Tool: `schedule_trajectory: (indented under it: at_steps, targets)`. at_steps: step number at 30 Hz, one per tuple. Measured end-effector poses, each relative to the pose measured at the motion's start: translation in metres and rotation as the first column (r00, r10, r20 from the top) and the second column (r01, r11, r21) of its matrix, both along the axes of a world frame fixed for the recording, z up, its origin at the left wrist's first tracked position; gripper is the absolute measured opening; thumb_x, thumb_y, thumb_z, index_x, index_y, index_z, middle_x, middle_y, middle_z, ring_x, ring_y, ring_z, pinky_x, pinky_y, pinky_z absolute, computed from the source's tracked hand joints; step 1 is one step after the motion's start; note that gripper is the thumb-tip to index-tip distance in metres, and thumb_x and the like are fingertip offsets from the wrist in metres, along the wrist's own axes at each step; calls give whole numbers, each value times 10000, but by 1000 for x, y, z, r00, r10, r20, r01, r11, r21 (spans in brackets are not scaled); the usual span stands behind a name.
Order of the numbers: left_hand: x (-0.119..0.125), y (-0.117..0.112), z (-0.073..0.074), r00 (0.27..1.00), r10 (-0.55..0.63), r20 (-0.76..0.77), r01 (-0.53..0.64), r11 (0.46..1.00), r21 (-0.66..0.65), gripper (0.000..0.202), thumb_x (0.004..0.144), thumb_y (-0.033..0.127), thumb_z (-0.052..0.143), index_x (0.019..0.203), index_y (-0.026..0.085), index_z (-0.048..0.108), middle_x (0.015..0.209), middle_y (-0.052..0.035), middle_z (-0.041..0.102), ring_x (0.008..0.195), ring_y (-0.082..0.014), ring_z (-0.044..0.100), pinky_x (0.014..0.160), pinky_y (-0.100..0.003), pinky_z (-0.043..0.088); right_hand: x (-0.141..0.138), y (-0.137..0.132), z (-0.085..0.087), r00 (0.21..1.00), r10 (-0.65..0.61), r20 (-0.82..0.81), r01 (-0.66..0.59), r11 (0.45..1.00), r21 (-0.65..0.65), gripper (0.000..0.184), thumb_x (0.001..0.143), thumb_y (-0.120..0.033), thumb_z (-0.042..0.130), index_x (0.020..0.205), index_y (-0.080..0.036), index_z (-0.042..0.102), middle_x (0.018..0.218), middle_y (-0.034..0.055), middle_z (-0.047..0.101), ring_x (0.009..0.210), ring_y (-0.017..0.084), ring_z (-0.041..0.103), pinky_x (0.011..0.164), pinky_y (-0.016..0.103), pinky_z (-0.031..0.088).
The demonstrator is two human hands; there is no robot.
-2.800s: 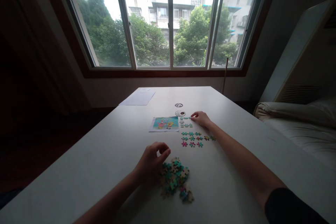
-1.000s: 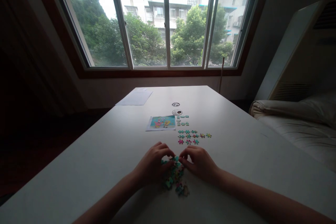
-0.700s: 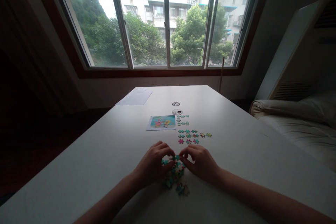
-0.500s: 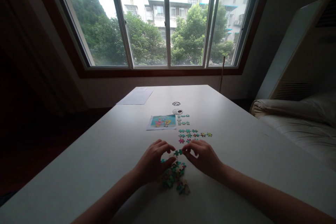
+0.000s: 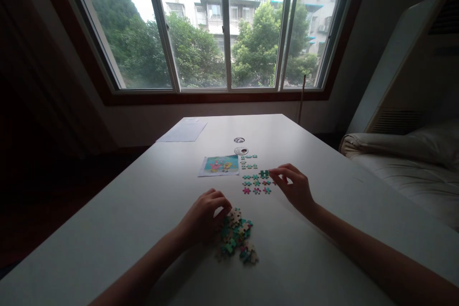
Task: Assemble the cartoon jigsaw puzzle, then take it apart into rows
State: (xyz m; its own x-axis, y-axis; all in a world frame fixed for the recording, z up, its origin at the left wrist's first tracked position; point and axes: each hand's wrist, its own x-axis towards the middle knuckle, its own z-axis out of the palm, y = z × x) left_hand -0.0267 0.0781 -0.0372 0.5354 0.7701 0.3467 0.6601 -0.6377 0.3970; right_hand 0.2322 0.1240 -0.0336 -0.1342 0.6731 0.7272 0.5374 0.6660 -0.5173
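The right hand pinches a small teal jigsaw piece between thumb and fingertips, holding it just above the sorted rows of teal and pink pieces laid out on the white table. The left hand rests curled, fingers bent, touching the left edge of the loose heap of mixed-colour puzzle pieces near the person. A colourful cartoon reference picture lies just left of the rows.

Dim room, daylight only through wide sliding window, trees and apartment block outside. White table centre, pale cushioned sofa right, dark walls.
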Motion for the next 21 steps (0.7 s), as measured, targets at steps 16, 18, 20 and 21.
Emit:
schedule_trajectory:
  at_steps: [16, 18, 20, 21]
  targets:
    - [-1, 0, 2, 999, 8, -44, -10, 999, -35, 188, 822, 134, 459, 839, 187, 639, 815, -52, 621, 797, -182, 504, 717, -291, 420, 46, 54, -27, 963, -43, 264, 169, 864, -475, 232, 711, -373, 561, 771, -193, 694, 687, 25, 665, 578, 141, 535, 555, 247, 389]
    - [-1, 0, 2, 999, -6, -42, 5, 1000, -30, 223, 822, 107, 441, 872, 196, 639, 835, -52, 616, 801, -178, 500, 723, -287, 417, 45, 54, -27, 956, -26, 292, 168, 865, -473, 230, 705, -373, 561, 774, -201, 697, 693, 23, 669, 589, 143, 538, 564, 247, 385]
    - [0, 0, 2, 998, -20, -54, 19, 999, -25, 249, 824, 97, 432, 890, 207, 645, 841, -52, 612, 800, -174, 498, 723, -282, 415, 43, 53, -26, 950, -24, 312, 175, 867, -466, 232, 702, -377, 559, 768, -205, 700, 699, 24, 672, 601, 146, 541, 571, 249, 383]
    - [0, 0, 2, 998, -23, -64, 22, 1000, -22, 251, 826, 101, 433, 886, 210, 651, 835, -52, 611, 795, -173, 498, 720, -280, 414, 42, 52, -25, 948, -26, 316, 179, 867, -465, 234, 703, -378, 556, 768, -205, 700, 700, 25, 672, 605, 147, 543, 572, 249, 382]
